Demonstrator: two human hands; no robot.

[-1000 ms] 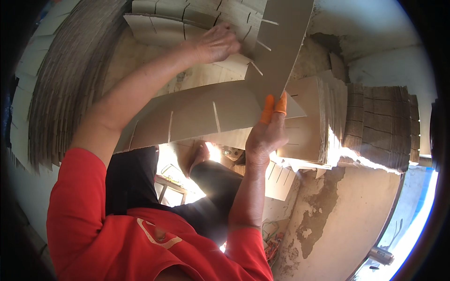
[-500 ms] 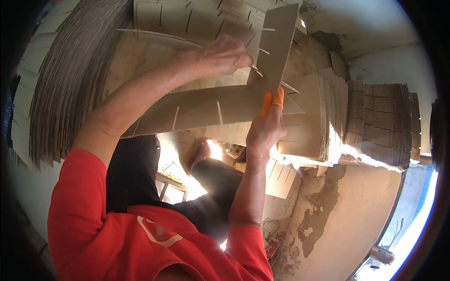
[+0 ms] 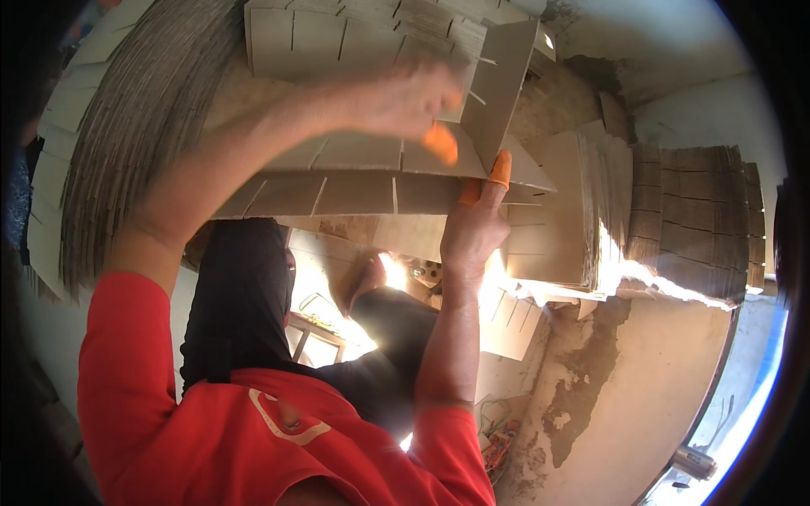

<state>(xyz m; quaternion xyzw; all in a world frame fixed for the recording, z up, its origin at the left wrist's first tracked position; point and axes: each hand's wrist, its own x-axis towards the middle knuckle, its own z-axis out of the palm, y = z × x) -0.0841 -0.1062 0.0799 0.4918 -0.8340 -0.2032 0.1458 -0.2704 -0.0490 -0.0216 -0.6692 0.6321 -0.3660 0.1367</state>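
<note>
My right hand pinches slotted cardboard strips where they cross, with orange covers on its thumb and finger. A cross strip with slots along its edge rises upright from that grip. Two long strips run leftward from it: a front strip and, just behind, a back strip, both meeting the cross strip near my fingers. Over the back strip is my left hand, blurred by motion. Its orange-covered thumb points down, apart from the fingers, and nothing shows in its grasp.
A tall stack of cardboard strips stands at the left. More slotted sheets lie at the far side. To the right are stacked cardboard pieces and a brown bundle of slotted strips, beside a peeling wall.
The strip my left hand pinched now lies behind the front strip, against the cross strip. My left hand has let go of it. The joined strips have shifted slightly toward me.
</note>
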